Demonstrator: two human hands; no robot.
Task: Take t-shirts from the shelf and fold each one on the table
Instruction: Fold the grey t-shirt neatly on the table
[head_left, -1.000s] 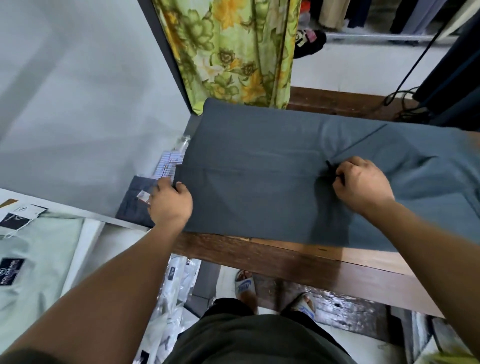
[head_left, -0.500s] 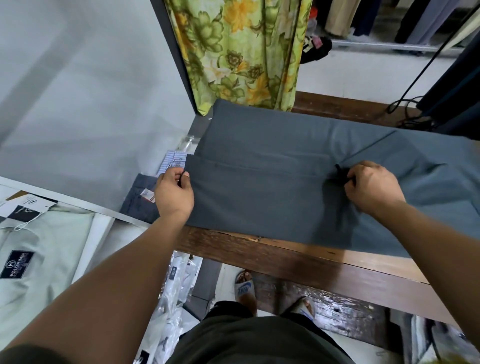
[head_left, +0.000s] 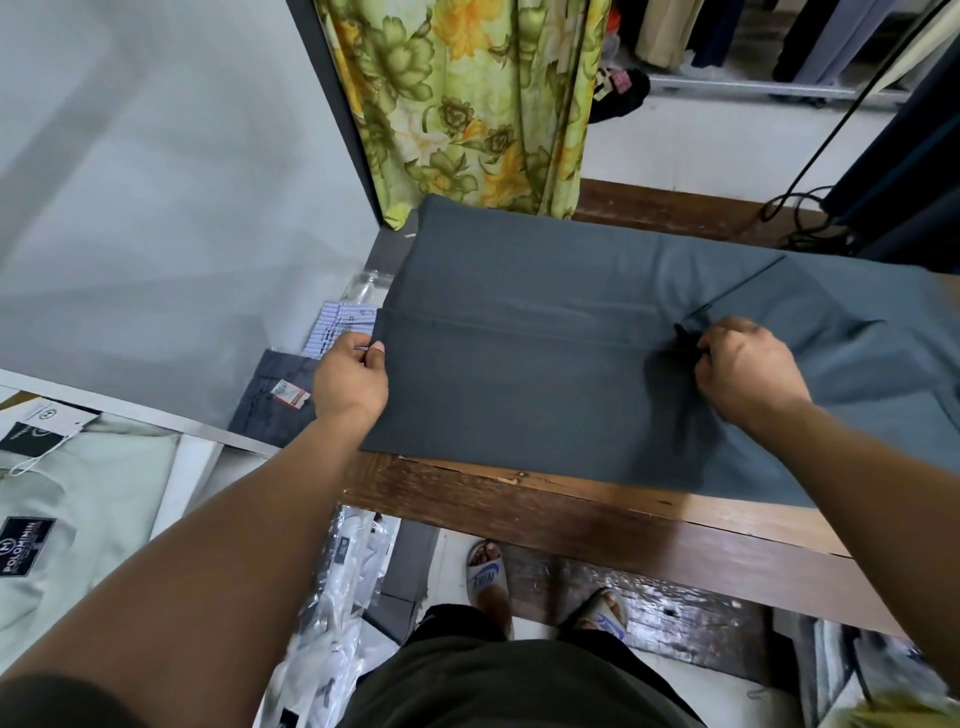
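At the far left a pale green shirt (head_left: 78, 519) with a dark label is lying in a white box (head_left: 182, 483). Just past it, dark blue folded clothes (head_left: 270, 400) with a small tag are sitting under a striped paper (head_left: 343, 325), down beside the table. The left hand (head_left: 349, 383) is pinching the left edge of the gray t-shirt (head_left: 545, 364) — thumb on top, fingers curled under the cloth. The t-shirt is lying flat on the wooden table (head_left: 597, 514), folded over once, with a long straight fold line running across its middle. A green and yellow flower curtain (head_left: 467, 104) is hanging behind the table's far edge. Under the table, two feet in sandals (head_left: 485, 571) are standing on the floor, next to shirts in clear plastic bags (head_left: 337, 597). The right hand (head_left: 748, 371) is curled tight and gripping a bunched bit of the t-shirt where a slanted fold meets the line. The two hands are wide apart, each one holding cloth. At the far right a black cord (head_left: 800, 218) is looping on the table's back corner.
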